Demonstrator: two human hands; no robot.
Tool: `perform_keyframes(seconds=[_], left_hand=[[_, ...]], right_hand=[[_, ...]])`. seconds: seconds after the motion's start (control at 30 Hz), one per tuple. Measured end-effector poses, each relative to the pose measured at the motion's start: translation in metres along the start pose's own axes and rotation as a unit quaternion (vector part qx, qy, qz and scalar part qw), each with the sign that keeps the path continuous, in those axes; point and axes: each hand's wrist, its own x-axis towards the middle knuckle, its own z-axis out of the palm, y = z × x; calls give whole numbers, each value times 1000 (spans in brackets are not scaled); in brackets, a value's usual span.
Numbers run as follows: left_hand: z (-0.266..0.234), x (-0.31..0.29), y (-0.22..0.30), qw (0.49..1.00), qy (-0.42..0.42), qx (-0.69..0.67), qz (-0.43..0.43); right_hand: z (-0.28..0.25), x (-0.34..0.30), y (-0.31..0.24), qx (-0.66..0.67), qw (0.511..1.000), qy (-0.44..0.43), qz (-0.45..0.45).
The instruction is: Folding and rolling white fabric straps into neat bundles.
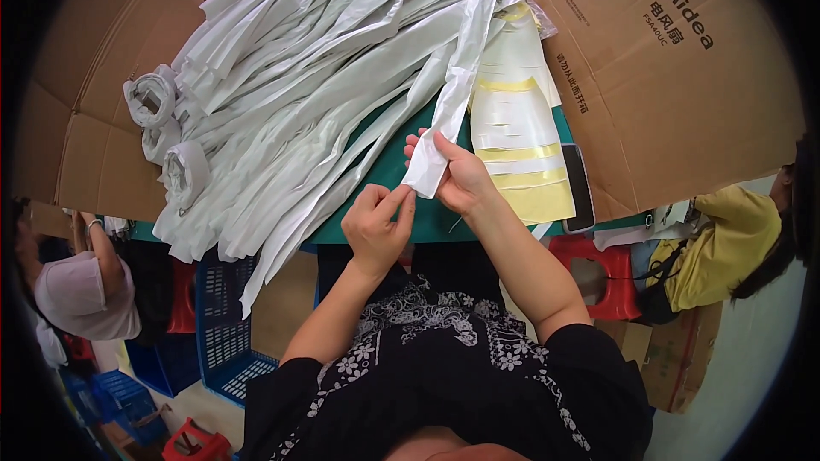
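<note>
A long white fabric strip (459, 77) runs from the far side of the table down to my hands. My left hand (380, 224) pinches a corner of its near end between thumb and fingertips. My right hand (457, 172) holds the same strip just above that end, thumb on top and fingers beneath. Left of it spreads a big heap of similar white strips (282, 119), some hanging over the table's near edge. To the right lie yellow-and-white sticker sheets (521, 128), overlapping one another.
Several rolled white strips (184, 172) sit at the heap's left. A phone (578, 188) lies beside the sheets on the green table (376, 172). Cardboard (675, 77) stands on both sides. A blue crate (226, 324) is below left. Other people sit left and right, near red stools (598, 277).
</note>
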Motion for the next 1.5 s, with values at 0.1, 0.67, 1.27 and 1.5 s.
perform_keyframes(seconds=[0.1, 0.67, 1.27, 1.5], left_hand=[[11, -5, -9, 986, -2, -104, -129], [37, 7, -5, 757, -29, -418, -501], [32, 17, -28, 875, -101, -248, -403], [20, 15, -28, 901, -119, -192, -371]], right_hand=[[-4, 4, 4, 8, 999, -49, -7], [-8, 11, 17, -50, 997, -56, -25], [-11, 29, -1, -12, 997, -79, 10], [-15, 127, -100, -14, 994, 94, -58]])
